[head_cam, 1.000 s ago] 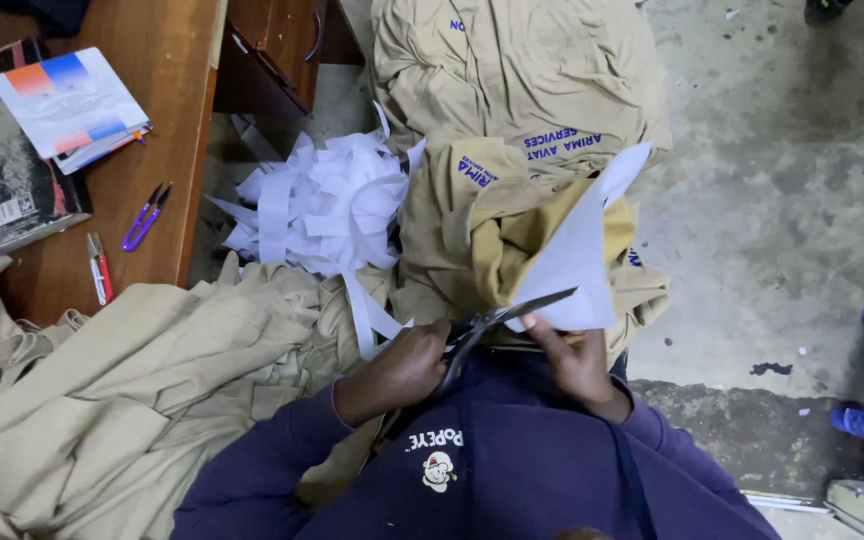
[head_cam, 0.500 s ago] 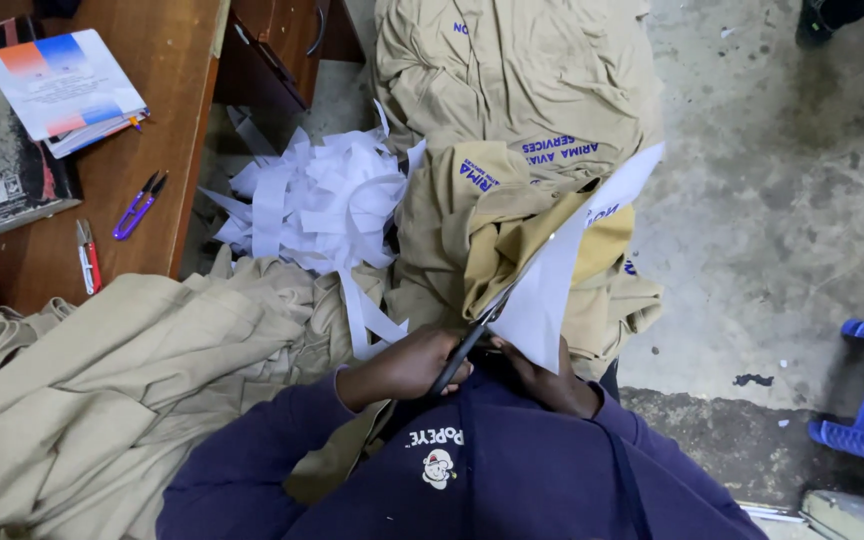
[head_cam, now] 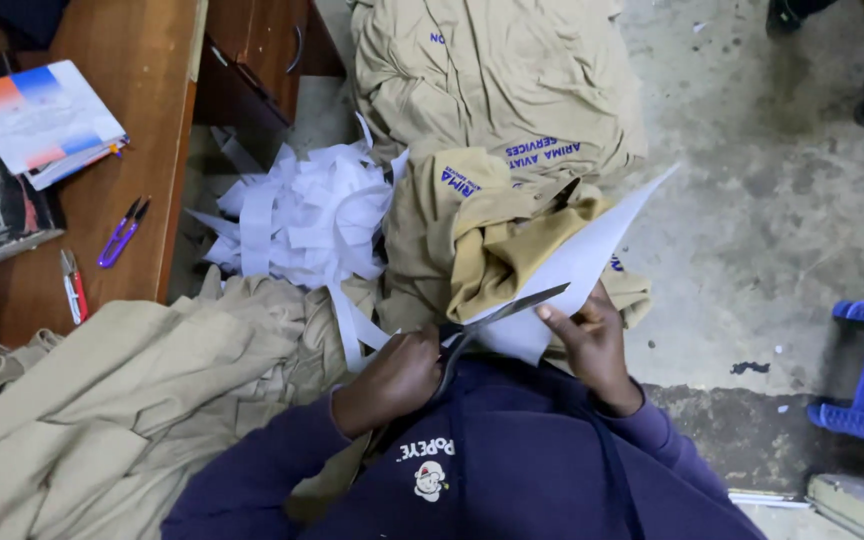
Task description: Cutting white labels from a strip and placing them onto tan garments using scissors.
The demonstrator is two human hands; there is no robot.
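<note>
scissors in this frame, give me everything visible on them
The scissors are long, dark metal shears, blades slightly parted and pointing up-right, with the tip near the right hand's thumb. The left hand grips the handles, which are mostly hidden. The blades bite into the lower edge of a white sheet that the right hand holds up over tan garments.

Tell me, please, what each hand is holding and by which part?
The left hand grips the scissors by their handles; the right hand holds the white sheet at its lower edge.
</note>
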